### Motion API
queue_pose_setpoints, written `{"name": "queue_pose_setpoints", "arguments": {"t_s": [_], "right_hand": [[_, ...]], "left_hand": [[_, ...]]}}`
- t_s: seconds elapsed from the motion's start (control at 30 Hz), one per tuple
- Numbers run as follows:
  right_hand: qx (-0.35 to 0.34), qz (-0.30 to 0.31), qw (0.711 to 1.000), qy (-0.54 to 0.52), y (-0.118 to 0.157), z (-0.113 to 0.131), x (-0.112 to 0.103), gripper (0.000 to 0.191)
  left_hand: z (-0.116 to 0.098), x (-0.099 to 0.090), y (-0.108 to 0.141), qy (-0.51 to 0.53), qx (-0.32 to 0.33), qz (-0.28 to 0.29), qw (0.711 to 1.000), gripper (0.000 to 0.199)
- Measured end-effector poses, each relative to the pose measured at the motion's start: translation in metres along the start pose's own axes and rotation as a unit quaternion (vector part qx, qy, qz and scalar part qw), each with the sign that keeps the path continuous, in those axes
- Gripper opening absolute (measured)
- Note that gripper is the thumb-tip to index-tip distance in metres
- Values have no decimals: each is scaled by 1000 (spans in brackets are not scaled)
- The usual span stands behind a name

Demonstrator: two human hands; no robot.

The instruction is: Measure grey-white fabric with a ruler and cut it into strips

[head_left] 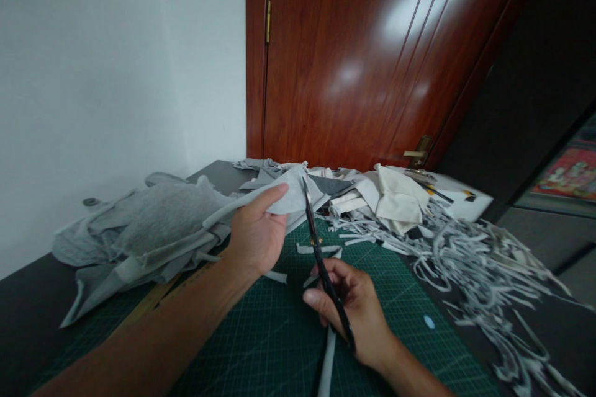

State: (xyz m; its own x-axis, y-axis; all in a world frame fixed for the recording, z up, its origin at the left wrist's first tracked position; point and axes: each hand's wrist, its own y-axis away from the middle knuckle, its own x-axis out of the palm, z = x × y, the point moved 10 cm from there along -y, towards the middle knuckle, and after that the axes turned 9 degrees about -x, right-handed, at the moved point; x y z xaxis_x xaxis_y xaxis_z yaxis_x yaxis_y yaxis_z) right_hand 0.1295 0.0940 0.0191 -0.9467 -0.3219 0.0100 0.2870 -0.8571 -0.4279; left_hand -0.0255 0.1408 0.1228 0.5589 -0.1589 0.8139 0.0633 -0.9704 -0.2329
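Between its thumb and fingers my left hand (261,229) grips a piece of light grey fabric (292,189), raised above the green cutting mat (386,322). My right hand (349,304) holds black-handled scissors (316,245), blades pointing up and away from me. The blade tips are at the right part of the held fabric; whether they touch it I cannot tell. A cut fabric strip (328,360) hangs or lies below the right hand. Short offcuts (321,250) lie on the mat behind the scissors.
A heap of grey cloth (162,217) lies at the left, partly over a yellowish ruler (153,304). Many cut strips (470,254) pile up at the right. Folded cream fabric (400,198) and a white box (460,198) stand farther back, before a wooden door (344,62).
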Motion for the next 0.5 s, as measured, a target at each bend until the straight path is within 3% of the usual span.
{"name": "queue_pose_setpoints", "arguments": {"t_s": [0.07, 0.13, 0.33, 0.5], "right_hand": [[-1, 0, 1000, -1, 0, -1, 0, 43], [-2, 0, 1000, -3, 1, -1, 0, 43], [2, 10, 1000, 13, 1, -3, 1, 42], [1, 16, 1000, 21, 2, -4, 2, 42]], "left_hand": [[0, -2, -1, -2, -8, -22, 1000, 22], [1, -4, -1, -11, -15, -35, 999, 20], [2, -1, 0, -30, -13, -26, 999, 53], [-1, -1, 2, -52, 1, -29, 998, 60]]}}
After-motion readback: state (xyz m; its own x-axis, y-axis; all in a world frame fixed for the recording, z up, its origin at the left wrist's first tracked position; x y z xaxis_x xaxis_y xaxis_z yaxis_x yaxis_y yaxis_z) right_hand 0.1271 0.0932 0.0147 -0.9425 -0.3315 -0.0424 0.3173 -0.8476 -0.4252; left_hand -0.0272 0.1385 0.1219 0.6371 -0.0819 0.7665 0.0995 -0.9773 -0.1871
